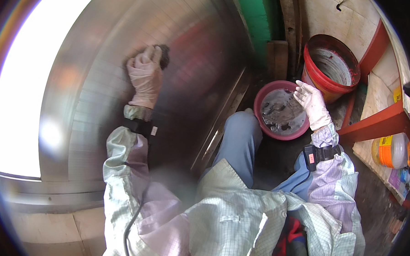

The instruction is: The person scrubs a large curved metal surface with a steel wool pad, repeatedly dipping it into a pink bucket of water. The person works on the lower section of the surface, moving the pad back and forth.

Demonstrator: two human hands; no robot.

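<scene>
My left hand (pixel 144 74), in a pale thin glove, presses a dark scouring pad (pixel 164 56) against a shiny metal panel (pixel 196 83). Only part of the pad shows beyond the fingers. The panel reflects light and red patches. On the right, my right hand (pixel 310 101), gloved as well, is held with its fingers apart and nothing in it. It is over the right rim of a pink plastic basin (pixel 282 137), which holds murky, sudsy water (pixel 281 107). Both wrists wear black strapped devices.
A red plastic bucket (pixel 309 72) with a whitish-coated inside stands behind the basin. Red frame bars (pixel 376 124) and a plastic jar with an orange label (pixel 393 150) are at the right. Wooden boards (pixel 278 58) lean beside a green post (pixel 255 19). My knee is near the basin's left side.
</scene>
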